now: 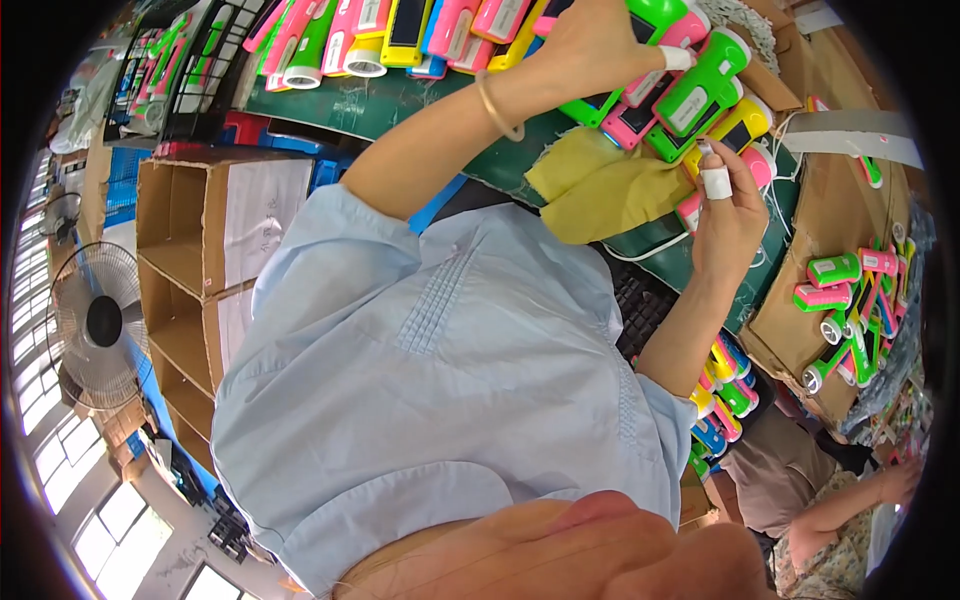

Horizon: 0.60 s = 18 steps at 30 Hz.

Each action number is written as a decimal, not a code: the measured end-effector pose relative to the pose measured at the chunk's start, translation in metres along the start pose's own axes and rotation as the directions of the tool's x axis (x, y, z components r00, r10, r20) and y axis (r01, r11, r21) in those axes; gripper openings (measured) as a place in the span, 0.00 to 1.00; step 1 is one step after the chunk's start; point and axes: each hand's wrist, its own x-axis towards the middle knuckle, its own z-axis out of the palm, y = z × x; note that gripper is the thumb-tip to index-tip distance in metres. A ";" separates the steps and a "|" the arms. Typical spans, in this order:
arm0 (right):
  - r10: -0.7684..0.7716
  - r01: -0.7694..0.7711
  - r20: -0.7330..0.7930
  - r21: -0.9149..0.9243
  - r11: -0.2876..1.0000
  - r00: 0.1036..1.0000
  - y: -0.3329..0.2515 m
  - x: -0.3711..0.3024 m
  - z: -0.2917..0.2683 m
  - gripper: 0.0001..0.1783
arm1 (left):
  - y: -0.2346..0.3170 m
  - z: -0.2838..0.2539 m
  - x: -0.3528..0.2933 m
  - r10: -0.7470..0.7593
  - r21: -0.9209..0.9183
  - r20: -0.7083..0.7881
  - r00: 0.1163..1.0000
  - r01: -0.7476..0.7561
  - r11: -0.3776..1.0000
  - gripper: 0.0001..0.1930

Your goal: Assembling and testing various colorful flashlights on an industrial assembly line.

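Note:
My left hand, a bangle on its wrist, reaches over a pile of flashlights at the top. Its white-taped digit stretches right, close to a green and pink flashlight; the other fingers are hidden or cut off. My right hand has white tape on one finger. Its fingertips close in a pinch on something small that I cannot make out. Just beyond them lies a green flashlight with a pale label, and a yellow flashlight sits beside it. A yellow-green cloth lies between my arms.
More flashlights line the green tabletop. A white cable loops near my right wrist. Cardboard box at right holds several flashlights. Cardboard shelving and a fan stand left. Another person's arm shows lower right.

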 end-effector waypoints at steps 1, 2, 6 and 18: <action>0.004 -0.004 0.006 -0.002 1.000 1.000 0.000 0.000 0.002 0.10 | -0.001 0.001 0.002 -0.042 -0.062 0.026 0.999 0.044 0.997 0.43; -0.007 0.006 -0.013 -0.042 0.999 1.000 0.001 0.000 0.003 0.10 | -0.001 0.002 0.004 -0.081 -0.124 0.055 0.995 0.087 0.988 0.43; -0.084 0.083 -0.003 -0.145 0.986 0.996 -0.009 0.002 0.011 0.08 | -0.019 0.006 0.009 0.119 -0.785 0.410 0.904 0.283 0.551 0.26; -0.192 0.387 0.759 -0.084 0.918 0.622 -0.042 0.002 0.025 0.06 | -0.029 0.012 -0.036 0.043 -0.846 0.533 0.845 0.533 0.020 0.26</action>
